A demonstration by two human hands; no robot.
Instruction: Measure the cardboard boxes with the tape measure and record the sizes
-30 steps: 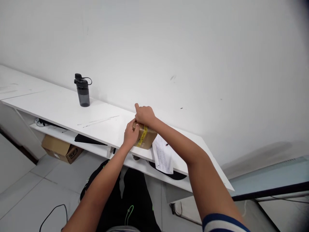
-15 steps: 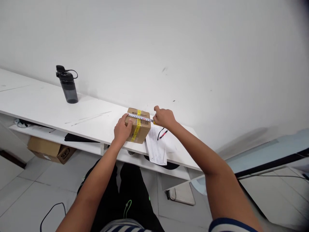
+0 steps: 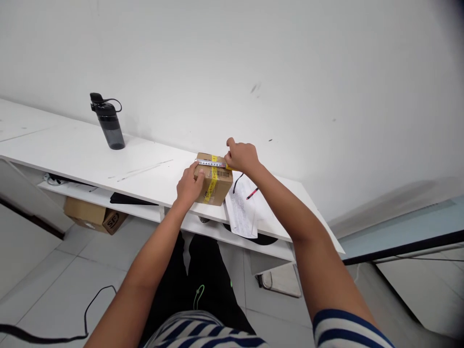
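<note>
A small cardboard box (image 3: 222,192) bound with yellow printed tape stands on a white shelf top (image 3: 152,166). Across its upper face lies the white blade of a tape measure (image 3: 211,164), numbers facing up. My left hand (image 3: 188,186) grips the box's left side, thumb on the near face, fingertips by the blade's end at the left edge. My right hand (image 3: 243,157) is closed around the tape measure's yellow case, mostly hidden in the fingers, at the box's right edge.
A dark water bottle (image 3: 110,126) stands to the left near the wall. Right of the box lie a written sheet of paper (image 3: 243,215), overhanging the front edge, and a red-and-black pen (image 3: 252,193). Another carton (image 3: 92,215) sits below, and a cable (image 3: 86,319) crosses the floor.
My right hand has come left to the box's edge, and less blade shows between my hands. My left hand stays at the box's left side. The whole view has shifted slightly.
</note>
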